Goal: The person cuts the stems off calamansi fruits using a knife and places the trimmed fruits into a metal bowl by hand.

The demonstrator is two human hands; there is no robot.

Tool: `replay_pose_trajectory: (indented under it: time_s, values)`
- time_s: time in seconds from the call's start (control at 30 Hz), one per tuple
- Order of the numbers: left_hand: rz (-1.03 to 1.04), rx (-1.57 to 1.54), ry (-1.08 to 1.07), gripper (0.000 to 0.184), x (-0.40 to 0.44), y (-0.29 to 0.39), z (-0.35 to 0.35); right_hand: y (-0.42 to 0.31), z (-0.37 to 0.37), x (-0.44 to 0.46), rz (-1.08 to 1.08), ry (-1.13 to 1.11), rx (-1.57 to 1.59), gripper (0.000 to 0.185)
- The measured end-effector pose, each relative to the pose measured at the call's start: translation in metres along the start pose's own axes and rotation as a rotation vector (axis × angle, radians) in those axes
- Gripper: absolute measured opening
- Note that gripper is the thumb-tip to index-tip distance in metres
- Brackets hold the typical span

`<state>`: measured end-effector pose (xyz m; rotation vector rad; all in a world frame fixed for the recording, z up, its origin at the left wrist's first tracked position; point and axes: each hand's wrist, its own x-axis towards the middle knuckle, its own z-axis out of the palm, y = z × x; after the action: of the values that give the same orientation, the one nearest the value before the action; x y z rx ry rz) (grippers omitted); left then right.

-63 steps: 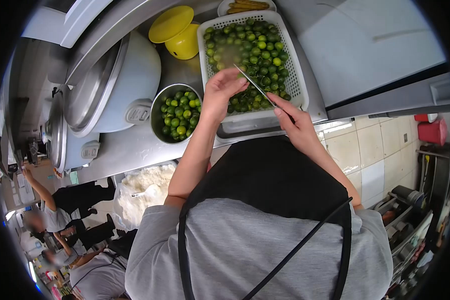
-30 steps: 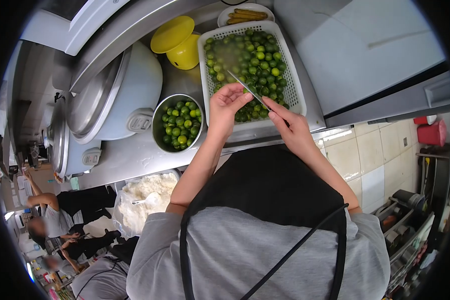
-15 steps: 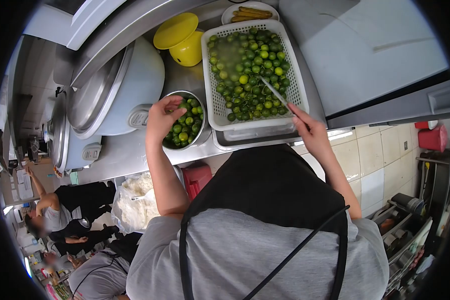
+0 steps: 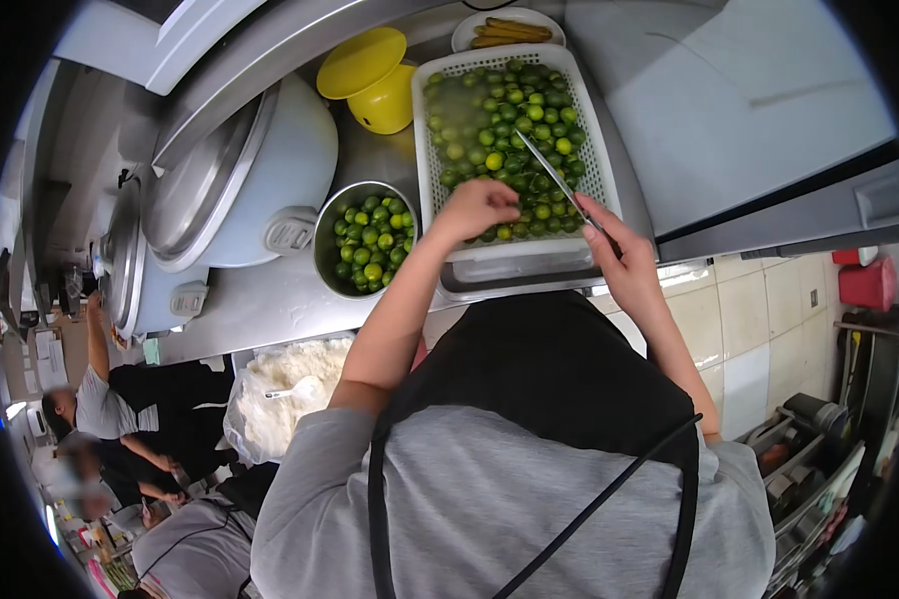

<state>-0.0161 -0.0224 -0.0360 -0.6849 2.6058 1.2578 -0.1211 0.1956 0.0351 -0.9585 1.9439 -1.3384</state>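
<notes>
We find limes [image 4: 537, 113] in a pot [image 4: 325, 250] and a basket [image 4: 423, 150] along the front edge of the counter [image 4: 250, 304], a cooker [image 4: 295, 150] left, tiled floor [image 4: 744, 314] right. The right hand [image 4: 619, 245] grips a knife [image 4: 547, 168]; the left hand [image 4: 477, 210] curls over the basket's near-left corner; whether it holds a lime, we cannot tell.

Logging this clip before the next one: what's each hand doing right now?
Left hand: fingers curled at the green fruits; whether it holds one cannot be told.
Right hand: closed, holding a knife.
</notes>
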Motion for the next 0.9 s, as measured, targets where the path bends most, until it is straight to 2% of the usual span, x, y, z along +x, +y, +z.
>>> replay_pose_trajectory:
  time_s: [0.03, 0.13, 0.33, 0.4, 0.47, 0.63, 0.67, 0.8, 0.9]
  values:
    - [0.096, -0.496, 0.055, 0.034, -0.008, 0.003, -0.01, 0.003, 0.0, -0.001, -0.018, 0.016, 0.025, 0.032]
    - [0.15, -1.102, 0.202, 0.028, -0.032, 0.021, -0.021, 0.005, -0.001, -0.003, -0.034, 0.031, 0.075, 0.032]
    - [0.278, -1.167, 0.341, 0.031, -0.044, 0.027, -0.024, 0.001, 0.013, -0.004, -0.039, -0.063, 0.123, 0.032]
    - [0.283, -1.17, 0.397, 0.029, -0.045, 0.031, -0.023, 0.001, 0.017, -0.003, -0.038, -0.085, 0.12, 0.032]
    - [0.288, -1.171, 0.451, 0.028, -0.046, 0.032, -0.023, 0.006, 0.022, -0.002, -0.162, -0.079, 0.072, 0.032]
    - [0.244, -1.112, 0.509, 0.019, -0.045, 0.033, -0.018, 0.007, 0.025, 0.0, -0.156, -0.07, 0.026, 0.031]
    - [0.243, -1.112, 0.508, 0.019, -0.045, 0.034, -0.016, 0.007, 0.025, 0.002, -0.145, -0.066, -0.001, 0.031]
    - [0.215, -0.986, 0.261, 0.023, -0.056, 0.056, 0.005, -0.001, 0.023, 0.011, -0.007, -0.061, -0.05, 0.032]
    - [0.253, -1.018, 0.485, 0.024, -0.044, 0.041, -0.007, 0.0, 0.022, 0.01, -0.106, 0.011, 0.069, 0.032]
